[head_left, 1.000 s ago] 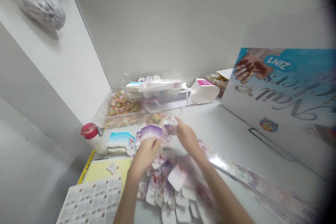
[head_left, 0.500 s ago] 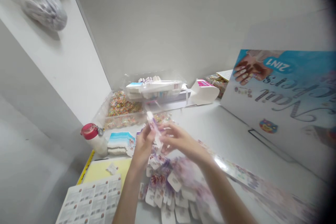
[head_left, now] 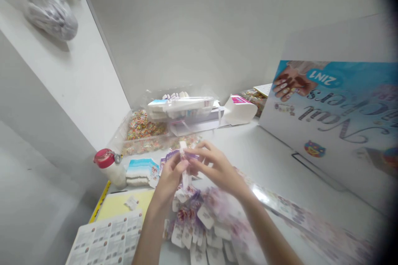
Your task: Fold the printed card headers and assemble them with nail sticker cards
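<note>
A slim white and purple carton (head_left: 186, 180) stands nearly upright between my hands, above a pile of similar pieces. My left hand (head_left: 169, 174) is closed on its left side, thumb across the front. From the right, my right hand (head_left: 216, 167) has its bent fingers against the carton, which they partly hide. Below them lies the heap of flat purple-and-white printed cartons (head_left: 189, 219), overlapping one another. Beside my left wrist rests a stack of blue and white printed cards (head_left: 141, 169).
A red-lidded bottle (head_left: 110, 167) and sticker sheets (head_left: 107, 238) lie left. Behind are a bag of colourful small pieces (head_left: 144, 126), a clear plastic-covered box (head_left: 189, 109) and a white curved holder (head_left: 239, 111). A large printed box (head_left: 329, 120) stands right, near a glossy printed strip (head_left: 289, 207).
The carton has turned from a leftward tilt to nearly upright and sits slightly lower. My right fingers have moved up along it. The whole view has shifted slightly.
</note>
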The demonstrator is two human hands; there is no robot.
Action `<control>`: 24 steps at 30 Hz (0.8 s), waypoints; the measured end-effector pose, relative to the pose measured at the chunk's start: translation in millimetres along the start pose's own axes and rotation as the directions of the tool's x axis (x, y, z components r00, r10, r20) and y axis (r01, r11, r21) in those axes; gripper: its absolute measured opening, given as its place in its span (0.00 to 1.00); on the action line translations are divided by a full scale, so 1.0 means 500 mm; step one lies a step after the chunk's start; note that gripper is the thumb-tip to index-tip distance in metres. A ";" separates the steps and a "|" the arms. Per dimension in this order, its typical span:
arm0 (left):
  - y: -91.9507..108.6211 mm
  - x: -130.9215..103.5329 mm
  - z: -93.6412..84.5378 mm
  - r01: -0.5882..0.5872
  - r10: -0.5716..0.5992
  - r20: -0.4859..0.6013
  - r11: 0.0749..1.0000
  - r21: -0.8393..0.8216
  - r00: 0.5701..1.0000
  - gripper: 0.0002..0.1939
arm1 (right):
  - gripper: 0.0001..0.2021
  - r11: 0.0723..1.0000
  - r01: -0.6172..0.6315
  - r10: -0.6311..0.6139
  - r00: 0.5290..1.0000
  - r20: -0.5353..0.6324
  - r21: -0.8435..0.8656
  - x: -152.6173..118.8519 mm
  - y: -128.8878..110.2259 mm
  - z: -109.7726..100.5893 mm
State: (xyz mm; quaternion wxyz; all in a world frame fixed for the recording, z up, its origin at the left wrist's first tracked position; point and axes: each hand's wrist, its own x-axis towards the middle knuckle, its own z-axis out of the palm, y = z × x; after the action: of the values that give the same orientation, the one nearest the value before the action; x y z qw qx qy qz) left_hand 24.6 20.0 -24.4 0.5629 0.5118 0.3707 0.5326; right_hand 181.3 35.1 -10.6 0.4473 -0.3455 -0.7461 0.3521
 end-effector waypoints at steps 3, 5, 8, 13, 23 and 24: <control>0.003 0.001 -0.004 0.008 -0.010 0.022 0.996 0.092 1.000 0.16 | 0.11 1.000 -0.009 0.010 1.000 0.010 -0.011 0.000 -0.003 -0.004; 0.005 0.000 -0.004 -0.003 -0.008 0.071 0.987 0.158 0.997 0.12 | 0.11 1.000 -0.017 0.016 1.000 0.017 0.013 0.001 -0.005 -0.011; 0.007 -0.002 0.003 -0.006 -0.017 0.105 0.976 0.218 0.994 0.12 | 0.18 0.994 -0.040 0.034 0.998 0.057 0.105 0.001 -0.004 -0.026; 0.008 -0.008 0.017 -0.062 0.044 0.064 0.946 0.317 0.997 0.15 | 0.18 0.919 -0.217 0.184 0.975 0.128 0.330 -0.002 0.014 -0.050; 0.037 -0.028 0.006 -0.161 0.112 0.120 0.812 0.560 0.986 0.14 | 0.14 0.610 -0.358 0.245 0.933 0.262 0.707 0.002 0.060 -0.035; 0.040 -0.030 0.006 -0.156 0.106 0.119 0.799 0.581 0.987 0.13 | 0.13 0.593 -0.367 0.250 0.930 0.270 0.716 0.003 0.059 -0.031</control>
State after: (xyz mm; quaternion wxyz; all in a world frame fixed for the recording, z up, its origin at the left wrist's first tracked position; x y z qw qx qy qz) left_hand 20.8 2.8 -6.2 0.3533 0.7062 0.4581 0.4082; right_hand 200.7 54.6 -29.3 0.4282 -0.2258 -0.4887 0.7258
